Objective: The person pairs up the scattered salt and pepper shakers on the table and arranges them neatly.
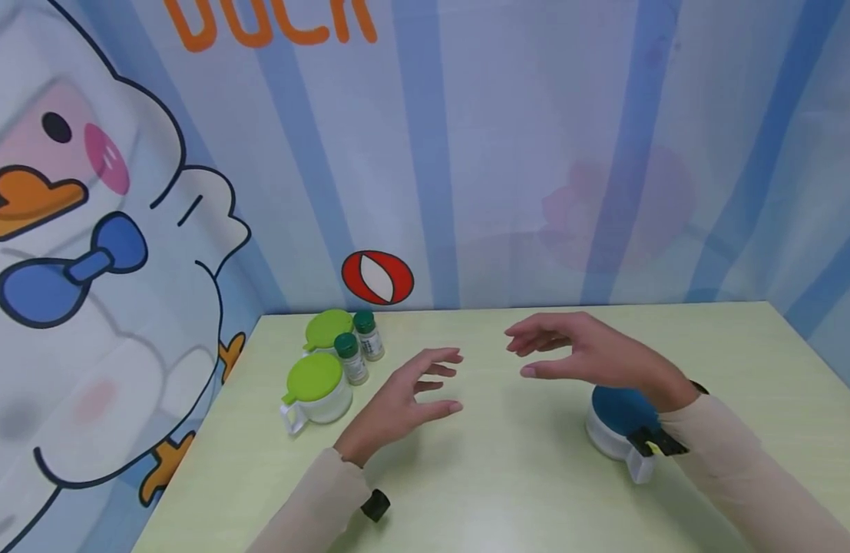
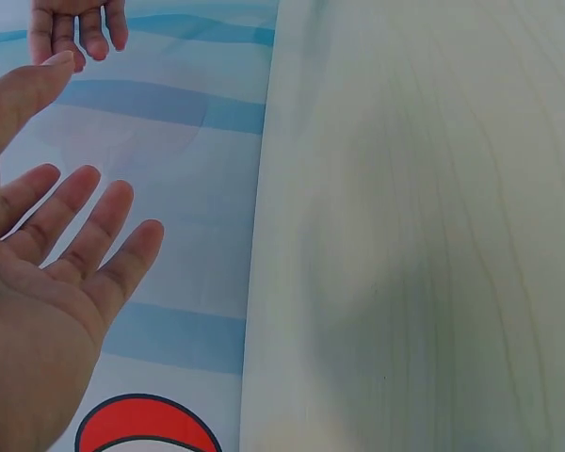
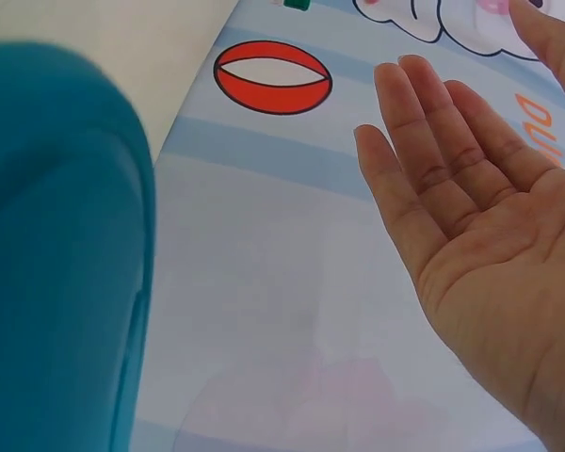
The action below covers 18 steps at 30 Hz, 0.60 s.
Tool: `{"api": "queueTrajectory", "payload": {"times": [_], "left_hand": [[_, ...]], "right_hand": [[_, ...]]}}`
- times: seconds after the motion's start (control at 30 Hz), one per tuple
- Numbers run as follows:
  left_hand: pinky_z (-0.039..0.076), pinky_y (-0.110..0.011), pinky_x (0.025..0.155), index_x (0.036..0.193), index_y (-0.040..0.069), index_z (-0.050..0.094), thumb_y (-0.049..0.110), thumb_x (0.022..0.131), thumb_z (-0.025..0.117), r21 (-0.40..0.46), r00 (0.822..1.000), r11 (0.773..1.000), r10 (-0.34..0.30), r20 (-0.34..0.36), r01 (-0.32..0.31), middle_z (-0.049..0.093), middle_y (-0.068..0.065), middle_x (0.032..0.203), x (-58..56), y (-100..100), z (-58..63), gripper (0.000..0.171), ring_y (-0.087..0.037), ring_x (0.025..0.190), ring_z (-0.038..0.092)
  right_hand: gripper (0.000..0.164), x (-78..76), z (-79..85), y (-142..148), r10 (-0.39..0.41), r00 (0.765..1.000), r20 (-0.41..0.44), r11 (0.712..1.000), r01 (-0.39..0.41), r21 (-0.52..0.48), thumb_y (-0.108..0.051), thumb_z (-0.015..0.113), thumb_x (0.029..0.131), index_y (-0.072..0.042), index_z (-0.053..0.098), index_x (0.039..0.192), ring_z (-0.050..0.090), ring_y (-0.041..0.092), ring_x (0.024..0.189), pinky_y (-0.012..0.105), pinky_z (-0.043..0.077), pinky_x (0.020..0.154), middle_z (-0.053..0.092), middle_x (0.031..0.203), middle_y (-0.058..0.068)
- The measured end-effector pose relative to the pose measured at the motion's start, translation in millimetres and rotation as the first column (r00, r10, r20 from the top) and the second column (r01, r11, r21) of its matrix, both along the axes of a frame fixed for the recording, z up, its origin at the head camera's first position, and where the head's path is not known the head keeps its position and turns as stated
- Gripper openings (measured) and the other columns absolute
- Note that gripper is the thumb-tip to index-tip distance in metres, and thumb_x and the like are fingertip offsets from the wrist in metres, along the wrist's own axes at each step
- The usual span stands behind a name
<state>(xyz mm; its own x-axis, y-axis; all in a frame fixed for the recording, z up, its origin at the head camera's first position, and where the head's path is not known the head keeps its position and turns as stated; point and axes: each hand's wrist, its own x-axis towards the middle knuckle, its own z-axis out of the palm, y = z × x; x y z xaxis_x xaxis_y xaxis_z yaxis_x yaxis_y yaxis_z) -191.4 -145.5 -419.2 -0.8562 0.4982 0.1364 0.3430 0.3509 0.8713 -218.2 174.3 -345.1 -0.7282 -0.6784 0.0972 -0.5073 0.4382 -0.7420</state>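
Both hands hover over the table, palms facing each other, with a gap between them. My left hand [image 1: 412,395] has loosely spread fingers and holds nothing; it is nearest the two green-lidded white containers on the left, the front one [image 1: 316,390] with a handle. My right hand [image 1: 580,349] is raised on the right, fingers relaxed and holding nothing. Below its wrist stands a white container with a blue lid [image 1: 621,411], partly hidden by the sleeve. That blue lid [image 3: 56,254] looms large in the right wrist view beside the open palm [image 3: 508,245].
Two small clear bottles with green caps, one nearer [image 1: 352,359] and one behind [image 1: 368,336], stand beside the green-lidded containers. The rear green-lidded container [image 1: 329,330] is partly hidden. A printed backdrop [image 1: 507,153] rises behind the pale table [image 1: 480,476].
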Motion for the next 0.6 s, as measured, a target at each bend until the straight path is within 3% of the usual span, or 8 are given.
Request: {"api": "queueTrajectory", "payload": {"times": [0.33, 0.6], "left_hand": [[0.047, -0.044, 0.109, 0.147, 0.040, 0.045, 0.033, 0.089, 0.080, 0.013, 0.999, 0.999, 0.045, 0.006, -0.045, 0.052, 0.010, 0.145, 1.7, -12, -0.8, 0.067, -0.014, 0.130, 0.054], [0.046, -0.047, 0.110, 0.147, 0.039, 0.045, 0.033, 0.090, 0.079, 0.027, 0.999, 0.999, 0.042, 0.013, -0.043, 0.051, 0.007, 0.147, 2.8, -17, 4.7, 0.067, -0.016, 0.131, 0.053]], "right_hand": [[0.051, -4.6, -4.4, -13, 0.032, 0.998, 0.055, 0.999, -0.032, -0.004, -0.039, 0.074, 0.093, -0.026, 0.058, 0.139, 0.065, 0.018, 0.119, 0.032, 0.055, 0.095, 0.068, 0.127, -0.006], [0.052, -9.0, -3.6, -25, 0.061, 0.996, 0.067, 0.998, -0.061, -0.012, -0.036, 0.074, 0.093, -0.020, 0.058, 0.140, 0.065, 0.022, 0.119, 0.040, 0.055, 0.099, 0.068, 0.127, -0.002]]}}
